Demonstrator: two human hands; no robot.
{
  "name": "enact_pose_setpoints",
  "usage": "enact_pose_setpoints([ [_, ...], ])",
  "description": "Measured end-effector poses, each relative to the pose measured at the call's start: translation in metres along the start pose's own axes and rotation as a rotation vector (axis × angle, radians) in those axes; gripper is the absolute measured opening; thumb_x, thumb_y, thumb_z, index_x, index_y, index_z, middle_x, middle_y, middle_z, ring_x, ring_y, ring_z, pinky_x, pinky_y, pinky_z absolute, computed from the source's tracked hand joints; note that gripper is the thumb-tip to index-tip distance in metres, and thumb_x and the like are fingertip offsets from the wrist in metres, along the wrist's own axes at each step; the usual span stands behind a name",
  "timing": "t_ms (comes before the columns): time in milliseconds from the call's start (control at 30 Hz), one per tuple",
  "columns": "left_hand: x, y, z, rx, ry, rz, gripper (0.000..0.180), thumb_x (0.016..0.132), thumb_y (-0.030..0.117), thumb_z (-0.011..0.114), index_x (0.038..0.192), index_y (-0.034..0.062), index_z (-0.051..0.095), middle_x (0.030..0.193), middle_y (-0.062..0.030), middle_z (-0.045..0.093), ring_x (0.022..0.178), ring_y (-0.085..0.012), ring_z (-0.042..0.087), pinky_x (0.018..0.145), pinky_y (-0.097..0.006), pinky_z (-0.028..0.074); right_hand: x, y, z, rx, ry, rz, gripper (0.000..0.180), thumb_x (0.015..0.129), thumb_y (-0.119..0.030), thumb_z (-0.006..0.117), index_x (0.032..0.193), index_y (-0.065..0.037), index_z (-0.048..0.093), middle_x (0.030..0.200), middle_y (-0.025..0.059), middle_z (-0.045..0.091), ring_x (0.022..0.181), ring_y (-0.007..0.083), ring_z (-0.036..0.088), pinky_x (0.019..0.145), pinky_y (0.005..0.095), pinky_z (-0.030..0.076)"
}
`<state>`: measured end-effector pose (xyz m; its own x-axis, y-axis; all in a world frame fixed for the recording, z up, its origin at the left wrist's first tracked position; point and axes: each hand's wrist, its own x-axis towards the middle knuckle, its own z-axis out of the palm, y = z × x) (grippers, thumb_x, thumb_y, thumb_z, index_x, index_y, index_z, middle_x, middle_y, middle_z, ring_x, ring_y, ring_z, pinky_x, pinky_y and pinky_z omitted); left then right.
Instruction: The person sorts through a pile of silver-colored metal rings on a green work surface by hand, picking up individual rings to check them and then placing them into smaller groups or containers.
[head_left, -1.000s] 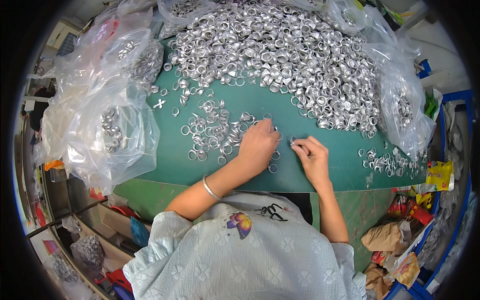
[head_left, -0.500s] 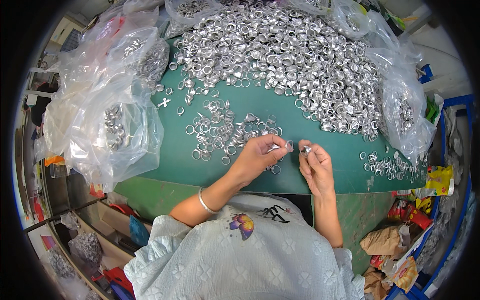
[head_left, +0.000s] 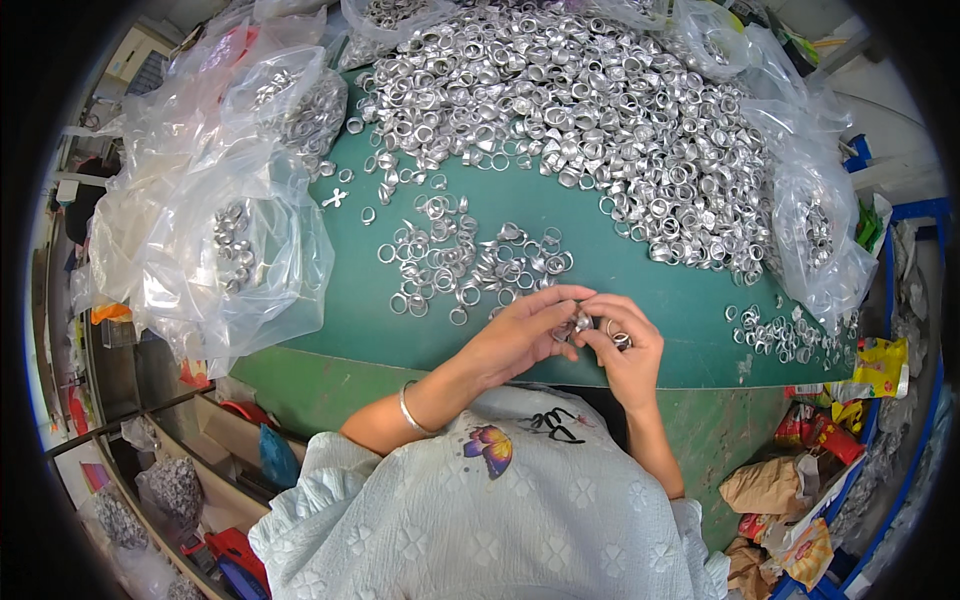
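Observation:
My hands meet over the near edge of the green table. My left hand has its thumb and fingers closed around silvery metal rings, partly hidden by the fingers. My right hand pinches at the same spot, and another ring shows against its fingers. Just beyond my left hand lies a loose group of rings, several of them separate from one another. A large heap of similar rings covers the far part of the table.
Clear plastic bags holding rings stand at the left, and another bag lies at the right. A small ring pile sits near the right table edge. A cross-shaped metal piece lies left of centre. Drawers are below left.
My two hands, apart before, have come together. The right hand moved a little left and its fingers now touch the rings at the left fingertips.

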<state>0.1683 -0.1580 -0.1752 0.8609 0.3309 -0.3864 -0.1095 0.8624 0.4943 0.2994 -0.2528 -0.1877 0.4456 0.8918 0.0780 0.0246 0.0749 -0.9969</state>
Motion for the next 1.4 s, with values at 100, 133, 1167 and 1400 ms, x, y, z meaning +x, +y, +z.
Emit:
enact_pose_setpoints([
  [100, 0.000, -0.006, -0.011, -0.066, 0.050, -0.056, 0.028, 0.090, 0.021, 0.048, 0.109, 0.0016, 0.053, 0.094, -0.0077, 0.056, 0.075, -0.0106, 0.054, 0.060, -0.023, 0.045, -0.002, -0.001, 0.004, -0.120, -0.046, -0.046, 0.020, 0.069, 0.012, 0.054, 0.086, 0.006, 0.063, 0.098, 0.0126, 0.058, 0.052, 0.0054, 0.047, 0.047, 0.0176, 0.037],
  [133, 0.000, -0.008, -0.014, -0.055, 0.063, -0.091, 0.025, 0.090, 0.022, 0.048, 0.104, 0.0017, 0.055, 0.090, -0.0074, 0.056, 0.071, -0.0099, 0.054, 0.056, -0.021, 0.044, -0.001, -0.009, 0.004, -0.080, -0.054, 0.026, 0.018, 0.071, 0.010, 0.054, 0.087, 0.006, 0.062, 0.099, 0.0130, 0.058, 0.051, 0.0052, 0.046, 0.046, 0.0177, 0.036],
  [1167, 0.030, 0.024, -0.034, 1.363, 0.377, 0.764, 0.018, 0.076, 0.001, 0.059, 0.093, 0.0030, 0.063, 0.077, -0.0115, 0.058, 0.063, -0.0251, 0.059, 0.058, -0.032, 0.044, 0.049, 0.031, 0.011, -0.631, 0.056, -0.131, 0.016, 0.074, -0.001, 0.061, 0.090, -0.001, 0.061, 0.061, 0.0062, 0.049, 0.049, 0.0136, 0.043, 0.048, 0.0256, 0.037],
  [1400, 0.022, 0.018, -0.031, 1.263, 0.489, 0.760, 0.020, 0.072, -0.004, 0.061, 0.092, 0.0007, 0.063, 0.083, -0.0113, 0.064, 0.075, -0.0221, 0.062, 0.066, -0.027, 0.047, 0.040, 0.027, 0.008, 0.311, 0.088, 0.267, 0.014, 0.083, -0.005, 0.058, 0.095, 0.000, 0.057, 0.068, -0.0007, 0.052, 0.046, -0.0003, 0.034, 0.039, 0.0155, 0.023],
])
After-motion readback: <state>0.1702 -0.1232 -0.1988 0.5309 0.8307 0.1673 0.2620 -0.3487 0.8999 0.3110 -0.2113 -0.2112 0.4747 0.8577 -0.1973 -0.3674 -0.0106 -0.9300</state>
